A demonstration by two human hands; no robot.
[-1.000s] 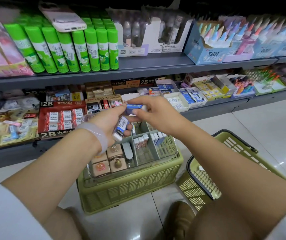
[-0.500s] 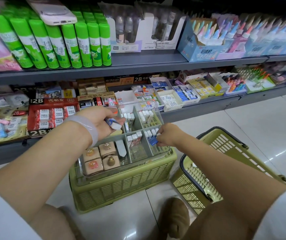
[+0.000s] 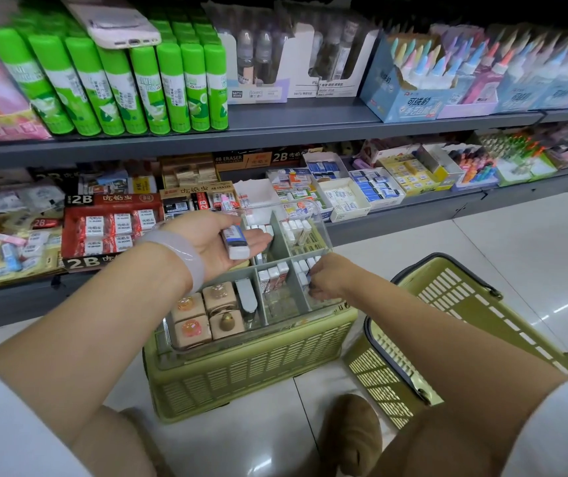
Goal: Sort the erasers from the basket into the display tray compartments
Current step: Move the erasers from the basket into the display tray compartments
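Note:
A clear display tray (image 3: 280, 237) with grey dividers sits on top of a green basket (image 3: 251, 376). Several compartments hold upright white erasers (image 3: 273, 278). Over the tray's left side my left hand (image 3: 207, 241) lies palm up and holds a white eraser in a blue sleeve (image 3: 236, 241), with the thumb on it. My right hand (image 3: 329, 278) reaches into the front right compartment. Its curled fingers pinch a blue-sleeved eraser (image 3: 309, 280) beside the erasers standing there; most of that eraser is hidden.
A second green basket (image 3: 454, 315) with black handles leans on the floor at the right. Store shelves behind carry eraser boxes (image 3: 110, 225), glue sticks (image 3: 145, 84) and a phone (image 3: 117, 25). Small boxed figurines (image 3: 207, 315) fill the tray's front left. My shoe (image 3: 351, 438) is below.
My right hand carried the blue-sleeved eraser from my left hand down into the front right compartment. My left hand turned palm up with its own eraser.

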